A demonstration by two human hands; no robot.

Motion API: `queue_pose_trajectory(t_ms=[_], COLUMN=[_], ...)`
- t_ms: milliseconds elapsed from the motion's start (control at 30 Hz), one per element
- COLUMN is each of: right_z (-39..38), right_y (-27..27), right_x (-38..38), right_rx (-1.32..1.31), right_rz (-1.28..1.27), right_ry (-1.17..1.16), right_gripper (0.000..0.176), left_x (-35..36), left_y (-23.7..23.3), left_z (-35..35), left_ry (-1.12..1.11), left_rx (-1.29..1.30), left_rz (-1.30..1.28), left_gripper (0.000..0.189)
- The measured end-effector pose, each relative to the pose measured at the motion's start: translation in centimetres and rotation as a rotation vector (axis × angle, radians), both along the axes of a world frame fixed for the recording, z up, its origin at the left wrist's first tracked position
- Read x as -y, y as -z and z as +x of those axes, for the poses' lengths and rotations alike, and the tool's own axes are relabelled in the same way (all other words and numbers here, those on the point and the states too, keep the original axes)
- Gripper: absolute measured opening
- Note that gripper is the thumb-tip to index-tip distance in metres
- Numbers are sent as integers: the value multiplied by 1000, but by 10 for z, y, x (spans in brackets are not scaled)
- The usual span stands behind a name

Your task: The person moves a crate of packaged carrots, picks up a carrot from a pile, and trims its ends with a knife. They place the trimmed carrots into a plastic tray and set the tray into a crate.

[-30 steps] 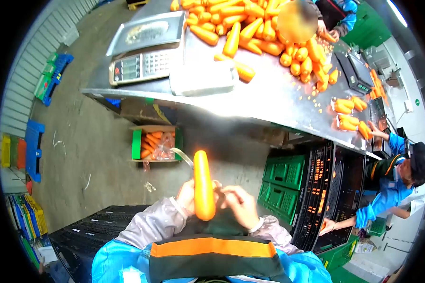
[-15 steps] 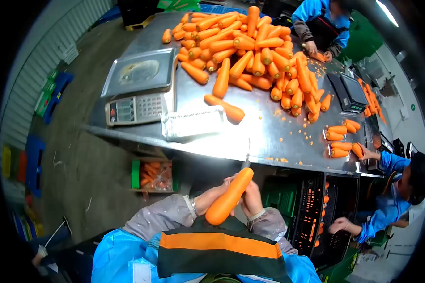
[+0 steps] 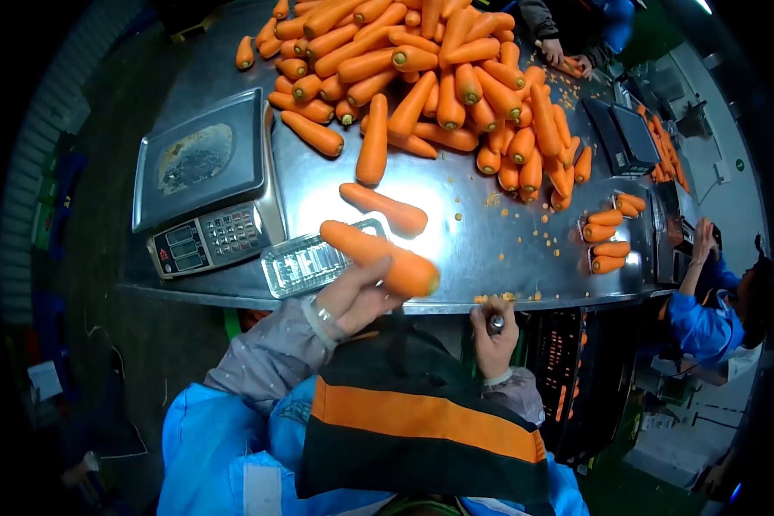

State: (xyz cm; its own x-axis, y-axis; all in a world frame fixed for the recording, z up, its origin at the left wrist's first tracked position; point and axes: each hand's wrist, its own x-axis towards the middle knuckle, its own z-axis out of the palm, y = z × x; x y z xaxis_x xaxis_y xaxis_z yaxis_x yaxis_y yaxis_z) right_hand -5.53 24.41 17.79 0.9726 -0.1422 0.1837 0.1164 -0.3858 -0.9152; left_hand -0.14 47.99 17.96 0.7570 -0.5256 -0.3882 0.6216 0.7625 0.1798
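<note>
My left hand (image 3: 353,299) is closed around a large carrot (image 3: 378,256), holding it over the near table edge. Partly under that carrot lies a clear plastic tray (image 3: 294,268) on the steel table. Another loose carrot (image 3: 387,209) rests just behind the tray. Lower right, my right hand (image 3: 494,344) grips a knife, whose round handle end (image 3: 496,323) pokes out of the fist; its blade is not clearly visible. Carrot trimmings (image 3: 507,297) lie on the edge beyond this hand.
A big carrot pile (image 3: 413,64) covers the table's far middle. On the left stands a scale (image 3: 202,163), with a second scale (image 3: 621,138) at the right. Packed carrots (image 3: 606,232) sit nearer a co-worker (image 3: 714,310). Another person's hands (image 3: 568,58) hold a carrot at the back.
My hands have separated: the left has carried the carrot up and left to the tray, the right has moved right with the knife. The view has shifted closer to the table.
</note>
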Motion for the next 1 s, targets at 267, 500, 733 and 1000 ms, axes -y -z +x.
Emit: queue_pose_trajectory(t_ms=[267, 500, 733, 1000], right_z=[60, 89, 99, 104], right_y=[-22, -19, -9, 20], right_x=[-1, 2, 7, 23], right_rx=[158, 128, 86, 95], right_rz=[-262, -482, -487, -482], right_ry=[-225, -264, -240, -198], right_gripper=[25, 14, 12, 11], left_x=[54, 58, 60, 79], left_y=[-7, -2, 9, 12], left_z=[28, 39, 39, 38], left_ry=[-18, -79, -66, -101], left_rx=[-125, -125, -193, -282], left_rz=[-48, -30, -92, 10], left_gripper=[52, 50, 50, 50])
